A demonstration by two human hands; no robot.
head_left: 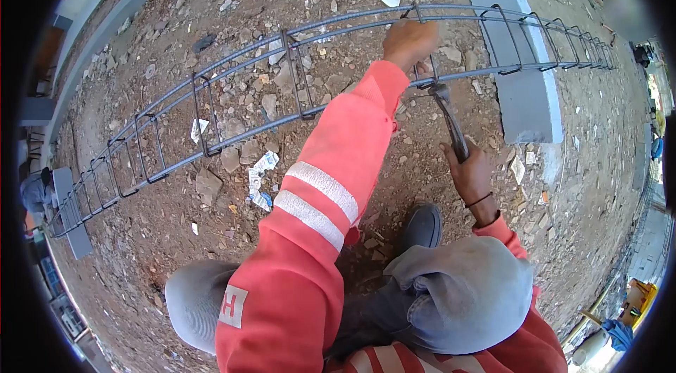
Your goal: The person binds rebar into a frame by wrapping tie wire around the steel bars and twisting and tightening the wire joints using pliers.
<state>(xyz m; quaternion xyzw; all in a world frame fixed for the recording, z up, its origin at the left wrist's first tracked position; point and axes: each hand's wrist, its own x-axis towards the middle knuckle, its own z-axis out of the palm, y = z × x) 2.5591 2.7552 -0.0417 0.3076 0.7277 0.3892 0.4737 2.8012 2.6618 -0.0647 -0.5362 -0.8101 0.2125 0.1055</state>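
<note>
A long rebar cage (461, 75) of ribbed bars and square stirrups stretches across the view above the rubble ground. My left hand (410, 43) reaches over to its middle, fingers closed around a stirrup (434, 63) near the upper bars. In my right hand (470, 174) is a pair of pincers (449, 119), gripped by the handles. The jaws meet the lower bar at the foot of that same stirrup, just below my left hand. Whether wire sits in the jaws is too small to tell.
A grey slab (529, 105) lies under the cage at the right, and another grey block (72, 211) supports its far left end. Stones and broken tile cover the ground, with a crumpled wrapper (262, 179) nearby. My shoe (422, 225) stands below the pincers.
</note>
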